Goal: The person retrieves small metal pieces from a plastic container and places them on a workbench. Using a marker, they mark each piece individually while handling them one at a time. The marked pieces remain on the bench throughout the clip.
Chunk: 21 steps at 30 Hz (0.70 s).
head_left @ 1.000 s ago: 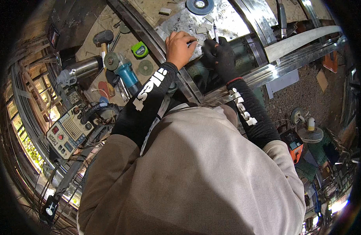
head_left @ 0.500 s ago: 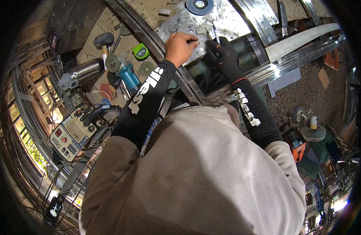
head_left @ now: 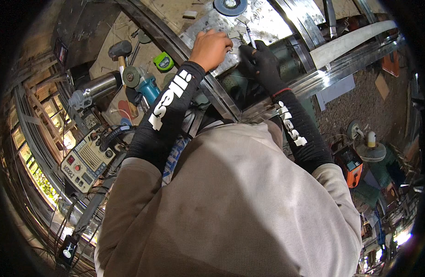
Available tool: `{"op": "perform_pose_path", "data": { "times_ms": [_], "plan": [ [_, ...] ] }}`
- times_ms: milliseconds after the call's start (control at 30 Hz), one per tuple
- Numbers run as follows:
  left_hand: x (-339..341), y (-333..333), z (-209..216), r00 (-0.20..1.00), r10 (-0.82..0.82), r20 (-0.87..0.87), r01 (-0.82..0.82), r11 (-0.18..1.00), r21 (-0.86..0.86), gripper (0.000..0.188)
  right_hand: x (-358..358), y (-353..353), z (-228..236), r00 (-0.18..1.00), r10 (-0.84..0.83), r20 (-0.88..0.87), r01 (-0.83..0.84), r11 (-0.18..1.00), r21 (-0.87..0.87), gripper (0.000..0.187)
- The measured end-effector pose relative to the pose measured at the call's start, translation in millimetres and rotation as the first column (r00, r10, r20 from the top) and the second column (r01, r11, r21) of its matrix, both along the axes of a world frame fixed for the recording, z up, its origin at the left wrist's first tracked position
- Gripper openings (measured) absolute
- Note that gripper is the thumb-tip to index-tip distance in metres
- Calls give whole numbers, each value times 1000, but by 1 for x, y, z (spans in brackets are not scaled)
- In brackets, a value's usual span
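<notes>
My left hand (head_left: 211,50) is bare below a black sleeve. Its fingers are curled over the metal plate (head_left: 267,21), fingertips pinched round something too small to make out. Close by on the right is my right hand (head_left: 264,65), in a dark glove with a red band at the wrist. A slim marker pen (head_left: 250,36) sticks up from its closed fingers, which hide the pen's lower end. Small flat metal pieces (head_left: 235,33) lie on the plate just beyond both hands. A round grinding disc (head_left: 231,4) rests farther back.
Shiny metal bars (head_left: 221,99) frame the work area. Left of them are a teal angle grinder (head_left: 148,87), a green tape measure (head_left: 163,61), a hammer (head_left: 120,49) and a steel bottle (head_left: 101,87). A welding machine (head_left: 86,161) stands lower left. A curved pale strip (head_left: 350,45) lies right.
My left hand has moved slightly up and turned, its fingers now more curled over. The right hand stays close to the pen. The whole view has shifted a little.
</notes>
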<state>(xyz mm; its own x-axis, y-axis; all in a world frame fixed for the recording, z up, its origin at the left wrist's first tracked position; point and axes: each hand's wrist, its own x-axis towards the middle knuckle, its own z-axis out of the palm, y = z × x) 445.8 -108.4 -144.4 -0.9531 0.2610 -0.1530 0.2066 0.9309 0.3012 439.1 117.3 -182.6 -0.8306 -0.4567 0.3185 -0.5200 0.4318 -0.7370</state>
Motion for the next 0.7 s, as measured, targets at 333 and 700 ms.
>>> {"op": "perform_pose_path", "data": {
  "times_ms": [333, 700],
  "plan": [
    [-2, -1, 1, 1000, 18, 12, -19, 995, 93, 16, 1, -1, -7, 996, -9, 85, 5, 999, 45, 30],
    [-3, -1, -11, 970, 213, 121, -233, 954, 189, 18, 1, 0, -7, 998, 8, 68, -7, 1000, -12, 29]
  ]
}}
